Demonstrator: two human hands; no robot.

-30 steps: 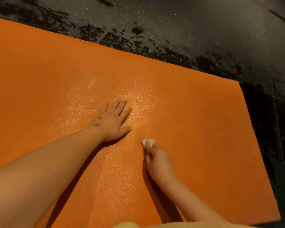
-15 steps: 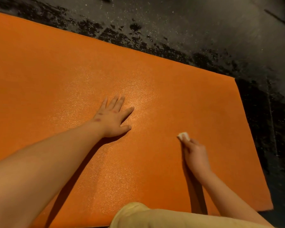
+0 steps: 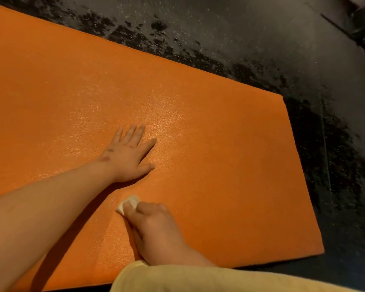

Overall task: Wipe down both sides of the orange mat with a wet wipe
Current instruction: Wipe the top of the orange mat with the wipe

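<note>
1 side of the orange mat (image 3: pixel 230 175) faces up; sheen near its centre suggests wiping underway, underside not yet done. Left hand (image 3: pixel 126 157) lies flat at mat centre, fingers straight. Right hand (image 3: pixel 156 228) grips the wet wipe (image 3: pixel 129 202), pressed near the mat's near edge.

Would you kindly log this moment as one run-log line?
left hand flat on orange mat | right hand grips wet wipe against mat

Single head-worn wide-angle view, tilted forward and down onto the orange mat (image 3: pixel 219 154), close above it; dark floor (image 3: pixel 261 39) beyond.
</note>
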